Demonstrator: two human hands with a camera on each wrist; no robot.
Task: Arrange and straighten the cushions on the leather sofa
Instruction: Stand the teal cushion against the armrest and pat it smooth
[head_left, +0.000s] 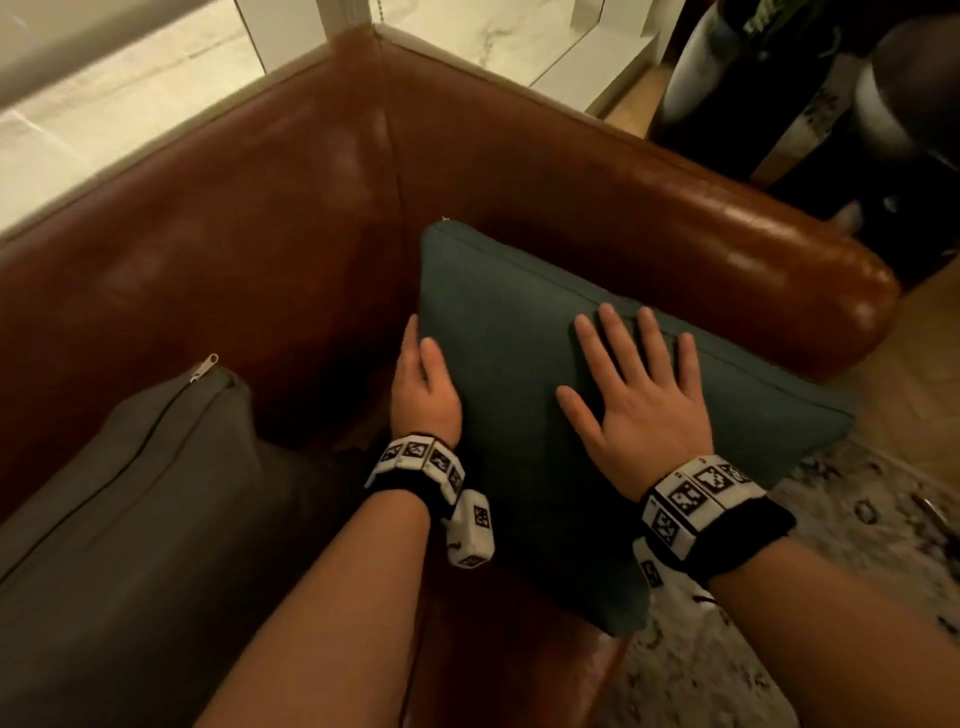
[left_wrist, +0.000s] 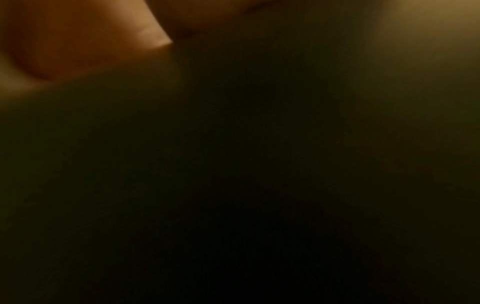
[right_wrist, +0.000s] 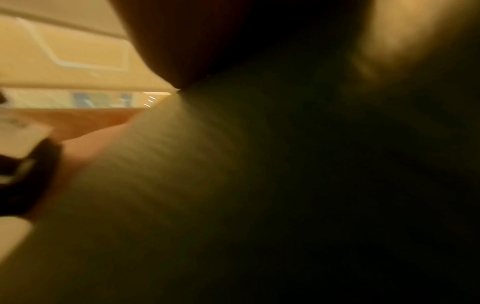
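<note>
A dark teal cushion (head_left: 498, 322) stands tilted in the corner of the brown leather sofa (head_left: 260, 208), leaning back on the armrest (head_left: 727, 249). My left hand (head_left: 423, 379) holds its left edge, thumb on the front face and fingers along the side. My right hand (head_left: 634, 395) lies flat on the front face with fingers spread. A grey cushion (head_left: 130, 509) with a zip along its top edge leans on the sofa back at the left. Both wrist views are dark and blurred against the teal cushion (right_wrist: 182, 164), with only part of a finger (left_wrist: 91, 37) showing.
A patterned rug (head_left: 857, 545) lies beside the sofa at the lower right. Dark upright objects (head_left: 805, 104) stand past the armrest at the top right. A pale marble ledge (head_left: 104, 104) runs behind the sofa back.
</note>
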